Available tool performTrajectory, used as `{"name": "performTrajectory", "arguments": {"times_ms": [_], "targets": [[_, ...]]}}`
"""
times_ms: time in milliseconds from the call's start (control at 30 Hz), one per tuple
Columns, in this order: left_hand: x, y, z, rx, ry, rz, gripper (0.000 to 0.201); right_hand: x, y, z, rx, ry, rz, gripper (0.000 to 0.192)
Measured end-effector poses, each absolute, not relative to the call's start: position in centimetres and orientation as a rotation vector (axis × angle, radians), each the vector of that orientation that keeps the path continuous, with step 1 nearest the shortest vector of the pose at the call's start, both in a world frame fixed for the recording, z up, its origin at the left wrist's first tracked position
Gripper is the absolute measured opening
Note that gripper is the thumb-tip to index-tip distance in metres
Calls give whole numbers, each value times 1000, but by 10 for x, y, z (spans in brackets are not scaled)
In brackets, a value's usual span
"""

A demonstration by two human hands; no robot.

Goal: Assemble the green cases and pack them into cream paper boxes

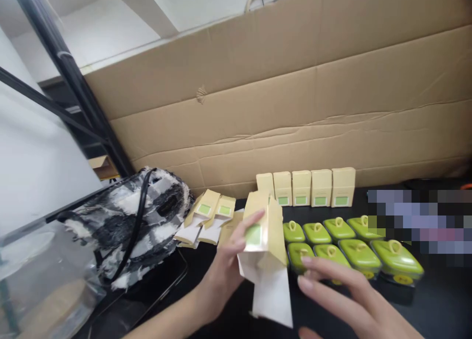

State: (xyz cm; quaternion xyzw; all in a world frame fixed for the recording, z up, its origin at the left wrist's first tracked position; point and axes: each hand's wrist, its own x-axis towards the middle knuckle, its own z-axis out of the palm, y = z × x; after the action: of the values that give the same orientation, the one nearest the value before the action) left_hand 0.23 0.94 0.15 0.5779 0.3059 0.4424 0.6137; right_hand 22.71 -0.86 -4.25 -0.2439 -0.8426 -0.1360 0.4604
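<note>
- Left hand (224, 275): we record it grasping a beige carton (263, 231) with a green label, fingers wrapped around its left side, thumb across the front; the carton is held tilted above the black table (442, 304), its white flaps hanging open below.
- Right hand (350, 299): fingers spread and released, holding nothing, just right of the carton's lower flap and in front of the green items.
- Green lidded containers (359, 253): we count two rows lying on the table, right of the held carton.
- Upright cartons (320, 187): a row of five standing against the cardboard sheet (295, 98).
- Flat cartons (210, 216): unfolded, stacked left of the held one.
- Black-and-white furry bag (140, 221): far left, beside a clear plastic bag (40, 280).
</note>
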Motion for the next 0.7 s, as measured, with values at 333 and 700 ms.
{"name": "performTrajectory", "arguments": {"times_ms": [333,700], "targets": [[1,-7,-42,1576,463,955,37,227,-14,-26,-565,-2248,-348,24],[1,-8,-53,1589,501,1141,34,225,-10,-34,-501,-2258,-244,19]]}}
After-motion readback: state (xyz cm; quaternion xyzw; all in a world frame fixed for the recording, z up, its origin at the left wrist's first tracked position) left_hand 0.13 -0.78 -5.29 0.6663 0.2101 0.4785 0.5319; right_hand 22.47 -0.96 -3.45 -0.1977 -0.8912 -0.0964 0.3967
